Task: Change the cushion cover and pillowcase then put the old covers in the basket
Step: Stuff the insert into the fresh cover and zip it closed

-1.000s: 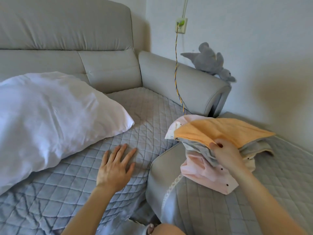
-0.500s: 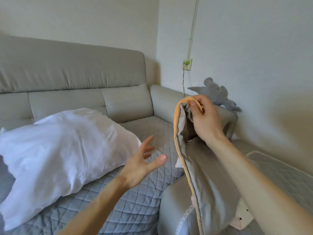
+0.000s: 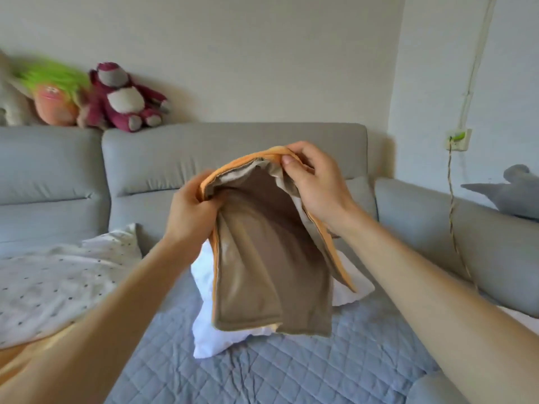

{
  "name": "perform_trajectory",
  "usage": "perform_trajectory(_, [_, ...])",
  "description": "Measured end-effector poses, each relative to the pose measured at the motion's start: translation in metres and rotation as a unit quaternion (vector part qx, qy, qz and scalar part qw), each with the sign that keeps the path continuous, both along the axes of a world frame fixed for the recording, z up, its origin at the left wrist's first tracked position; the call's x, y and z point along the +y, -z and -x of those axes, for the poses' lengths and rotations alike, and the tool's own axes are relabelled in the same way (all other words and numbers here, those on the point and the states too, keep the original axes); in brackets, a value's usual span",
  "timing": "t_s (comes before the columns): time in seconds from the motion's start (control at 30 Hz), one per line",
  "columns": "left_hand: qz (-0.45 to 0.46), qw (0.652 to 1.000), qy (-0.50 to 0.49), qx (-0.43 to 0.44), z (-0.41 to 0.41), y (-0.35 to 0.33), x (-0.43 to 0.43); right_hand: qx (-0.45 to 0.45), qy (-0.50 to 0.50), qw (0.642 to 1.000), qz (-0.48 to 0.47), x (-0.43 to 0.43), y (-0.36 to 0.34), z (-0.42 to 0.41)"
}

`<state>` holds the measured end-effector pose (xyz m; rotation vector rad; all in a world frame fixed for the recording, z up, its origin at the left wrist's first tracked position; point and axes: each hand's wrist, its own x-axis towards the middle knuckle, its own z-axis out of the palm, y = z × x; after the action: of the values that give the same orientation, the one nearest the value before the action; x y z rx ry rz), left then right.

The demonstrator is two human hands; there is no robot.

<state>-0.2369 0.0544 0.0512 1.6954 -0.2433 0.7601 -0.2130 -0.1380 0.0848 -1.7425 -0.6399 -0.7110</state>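
Hanging between both hands, left hand (image 3: 189,211) and right hand (image 3: 316,182), orange cover (image 3: 271,269).

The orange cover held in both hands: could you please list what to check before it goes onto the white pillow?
1. Left hand grips one side of the orange cover at its mouth: ok.
2. Right hand pinches the other side: ok.
3. Mouth spread open, tan inside showing: ok.
4. White pillow lies on the sofa, behind the cover: ok.
5. Cover fits that pillow: cannot tell.
6. Basket in view: not ok.
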Motion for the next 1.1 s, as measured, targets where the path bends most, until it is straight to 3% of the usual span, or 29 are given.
perform_trajectory(0.1, [0.02,0.996,-0.083,-0.036,0.012,-0.028,0.062,-0.024,-0.067,0.997,-0.007,0.064,-0.016,0.0])
perform_trajectory(0.2, [0.019,0.98,-0.18,-0.078,0.022,-0.051,0.111,-0.09,-0.073,0.993,-0.004,0.122,-0.028,-0.003])
perform_trajectory(0.33, [-0.053,0.952,-0.277,-0.118,0.036,-0.055,0.149,-0.112,-0.073,0.99,-0.045,0.174,-0.021,-0.013])
perform_trajectory(0.43, [-0.133,0.934,-0.308,-0.122,0.043,-0.025,0.17,-0.106,-0.076,0.991,-0.035,0.191,0.024,-0.021])
perform_trajectory(0.5, [-0.199,0.93,-0.299,-0.083,0.045,0.015,0.184,-0.076,-0.072,0.994,0.015,0.194,0.077,-0.025])
perform_trajectory(0.6, [-0.35,0.902,-0.25,0.034,0.053,0.101,0.201,0.027,-0.076,0.979,0.186,0.184,0.177,-0.024])
perform_trajectory(0.73, [-0.458,0.855,-0.122,0.211,0.071,0.205,0.206,0.114,-0.111,0.892,0.423,0.165,0.279,-0.001])
perform_trajectory(0.8, [-0.473,0.835,-0.075,0.272,0.079,0.229,0.2,0.095,-0.098,0.862,0.488,0.159,0.304,0.011])
perform_trajectory(0.9, [-0.474,0.811,-0.036,0.34,0.087,0.242,0.187,0.068,-0.068,0.867,0.488,0.154,0.321,0.017])
perform_trajectory(1.1, [-0.453,0.786,0.025,0.42,0.082,0.232,0.179,0.16,-0.129,0.863,0.462,0.14,0.287,0.018])
